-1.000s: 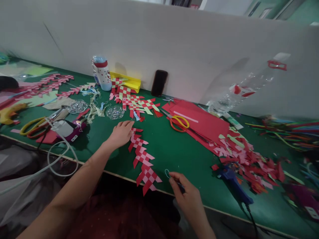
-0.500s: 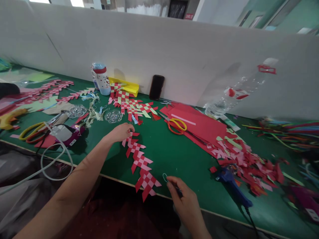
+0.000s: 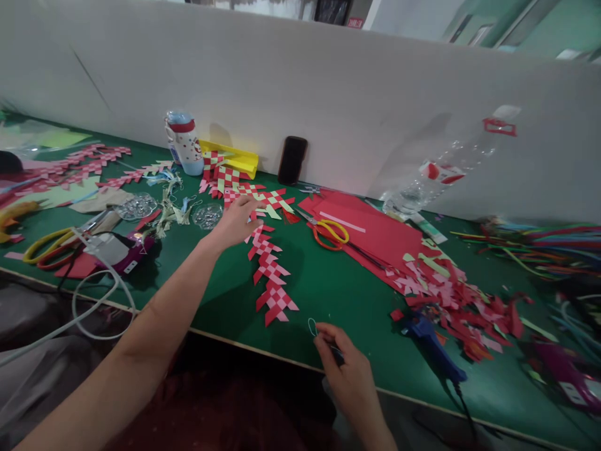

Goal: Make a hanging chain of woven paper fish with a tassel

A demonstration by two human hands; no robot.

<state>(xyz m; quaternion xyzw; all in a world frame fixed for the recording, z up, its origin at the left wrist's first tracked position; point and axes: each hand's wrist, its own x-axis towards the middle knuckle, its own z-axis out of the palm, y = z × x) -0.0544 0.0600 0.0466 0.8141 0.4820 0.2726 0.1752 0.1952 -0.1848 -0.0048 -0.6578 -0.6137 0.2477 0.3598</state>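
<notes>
A woven red-and-pink paper chain (image 3: 271, 269) of pointed, fishlike pieces lies lengthwise on the green table. At its far end is my left hand (image 3: 235, 220), fingers stretched forward and the thumb apart from them; the chain's tip is partly hidden there. Near the table's front edge, my right hand (image 3: 345, 360) is closed in a pinch on a thin, pale cord with a loop (image 3: 312, 326) sticking out. The rest of what hangs from the cord is mostly hidden in the palm. Red-and-green woven paper pieces (image 3: 230, 178) lie just beyond my left hand.
Scissors (image 3: 333, 230) rest by red paper sheets (image 3: 375, 219). Paper scraps (image 3: 451, 294) and a blue glue gun (image 3: 434, 347) are on the right. A phone (image 3: 292, 160), bottle (image 3: 436, 169) and flask (image 3: 186, 144) stand along the partition. Tassels (image 3: 169, 203) and bead dishes (image 3: 208, 216) lie left.
My left hand has moved away from me, and the paper chain has shifted farther onto the table. Its fingers have spread from a pinch. My right hand stays nearly in place with the cord.
</notes>
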